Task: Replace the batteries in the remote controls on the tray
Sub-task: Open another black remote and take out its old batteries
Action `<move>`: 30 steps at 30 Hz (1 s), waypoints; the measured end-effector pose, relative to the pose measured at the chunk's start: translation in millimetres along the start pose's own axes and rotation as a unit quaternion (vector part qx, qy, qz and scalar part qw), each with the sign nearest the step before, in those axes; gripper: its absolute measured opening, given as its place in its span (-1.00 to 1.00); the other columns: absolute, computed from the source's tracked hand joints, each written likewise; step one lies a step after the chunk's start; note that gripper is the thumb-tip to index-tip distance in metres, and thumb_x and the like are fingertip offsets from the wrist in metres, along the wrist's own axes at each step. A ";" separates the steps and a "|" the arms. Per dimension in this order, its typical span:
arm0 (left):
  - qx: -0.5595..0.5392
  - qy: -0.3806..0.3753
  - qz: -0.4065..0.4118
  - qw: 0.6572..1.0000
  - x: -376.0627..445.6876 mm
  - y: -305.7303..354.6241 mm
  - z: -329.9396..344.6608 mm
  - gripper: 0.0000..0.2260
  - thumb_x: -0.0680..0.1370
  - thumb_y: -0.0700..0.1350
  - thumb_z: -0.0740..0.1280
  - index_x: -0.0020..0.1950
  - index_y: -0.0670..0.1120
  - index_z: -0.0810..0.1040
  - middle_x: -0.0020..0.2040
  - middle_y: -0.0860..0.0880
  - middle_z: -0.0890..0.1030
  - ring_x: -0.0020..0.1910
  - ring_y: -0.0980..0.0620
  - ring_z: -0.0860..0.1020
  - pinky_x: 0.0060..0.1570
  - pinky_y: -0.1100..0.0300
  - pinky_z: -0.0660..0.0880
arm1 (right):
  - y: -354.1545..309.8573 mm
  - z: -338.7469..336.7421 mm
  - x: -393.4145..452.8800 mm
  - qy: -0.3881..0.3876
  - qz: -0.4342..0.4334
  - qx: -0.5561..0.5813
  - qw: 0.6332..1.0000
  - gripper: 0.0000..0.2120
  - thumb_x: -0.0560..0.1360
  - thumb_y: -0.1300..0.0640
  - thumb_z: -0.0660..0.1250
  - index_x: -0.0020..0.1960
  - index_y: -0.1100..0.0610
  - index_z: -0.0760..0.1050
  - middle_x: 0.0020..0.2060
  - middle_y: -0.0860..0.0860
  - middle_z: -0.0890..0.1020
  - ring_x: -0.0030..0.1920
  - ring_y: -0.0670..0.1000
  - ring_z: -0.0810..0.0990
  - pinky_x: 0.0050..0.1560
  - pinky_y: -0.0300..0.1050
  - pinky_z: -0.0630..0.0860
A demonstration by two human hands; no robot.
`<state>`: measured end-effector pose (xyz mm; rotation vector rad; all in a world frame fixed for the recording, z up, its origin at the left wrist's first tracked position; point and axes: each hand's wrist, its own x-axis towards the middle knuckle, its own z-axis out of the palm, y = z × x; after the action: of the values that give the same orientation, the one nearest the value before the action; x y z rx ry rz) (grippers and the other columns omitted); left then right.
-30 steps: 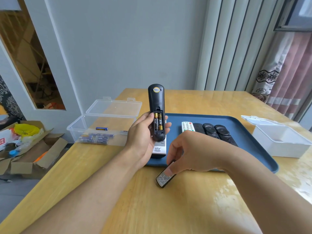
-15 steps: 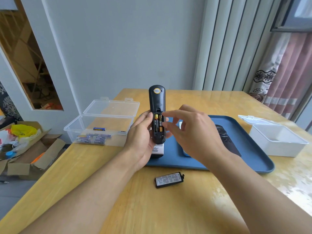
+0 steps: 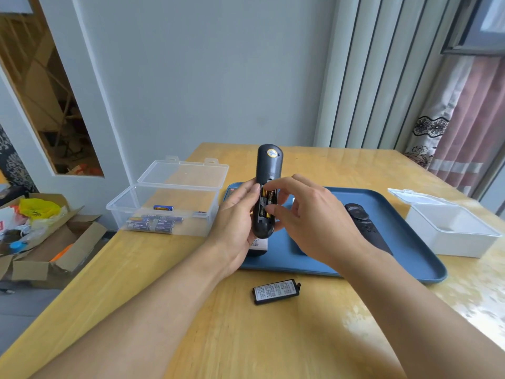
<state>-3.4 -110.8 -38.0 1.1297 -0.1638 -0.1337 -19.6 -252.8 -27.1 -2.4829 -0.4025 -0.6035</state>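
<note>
My left hand holds a black remote upright, back side toward me, above the blue tray. Its battery compartment is uncovered and shows two gold-and-black batteries. My right hand has its fingertips on the batteries in the compartment. The remote's black battery cover lies label-up on the table in front of the tray. Another black remote lies on the tray behind my right hand.
A clear plastic box with several blue batteries stands open at the left of the tray. A white box with its lid open stands at the right. A white remote end shows under my left hand. Cardboard boxes sit on the floor.
My right hand let go of the battery cover on the table, rose, and moved to the remote's uncovered compartment, where its fingertips now touch the batteries.
</note>
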 end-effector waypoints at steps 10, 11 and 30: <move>-0.014 -0.033 0.015 0.999 -3.4 -1.4 4.8 -0.64 0.72 -0.14 0.13 0.51 0.00 0.42 0.28 -0.09 0.65 0.10 0.06 0.66 -0.19 0.25 0.60 | -5.2 3.0 -0.3 0.023 0.009 0.063 0.998 -0.88 0.60 0.00 0.32 -0.11 -0.15 0.48 -0.11 -0.20 0.49 -0.19 -0.10 0.62 -0.13 -0.02 0.53; -0.023 -0.034 0.015 0.999 -3.1 -0.4 4.8 -0.64 0.72 -0.13 0.13 0.51 0.01 0.42 0.29 -0.10 0.64 0.13 0.03 0.65 -0.19 0.25 0.60 | -5.8 3.4 -0.1 0.036 0.015 0.071 0.997 -0.88 0.60 0.02 0.33 -0.11 -0.14 0.48 -0.11 -0.20 0.52 -0.21 -0.11 0.61 -0.15 -0.06 0.52; 0.029 -0.047 0.046 0.997 2.0 -2.0 2.9 -0.65 0.69 -0.14 0.21 0.45 0.08 0.50 0.16 0.06 0.68 0.00 0.05 0.61 0.32 -0.06 0.46 | -12.0 -3.5 0.3 0.010 0.246 0.468 0.849 -0.77 0.47 0.19 0.51 0.09 0.22 0.58 -0.24 0.07 0.66 -0.28 -0.02 0.64 -0.32 -0.25 0.54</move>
<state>-2.0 -114.6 -38.5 1.1723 -0.3040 -0.1010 -25.3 -245.1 -19.1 -1.5250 -0.0044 -0.1383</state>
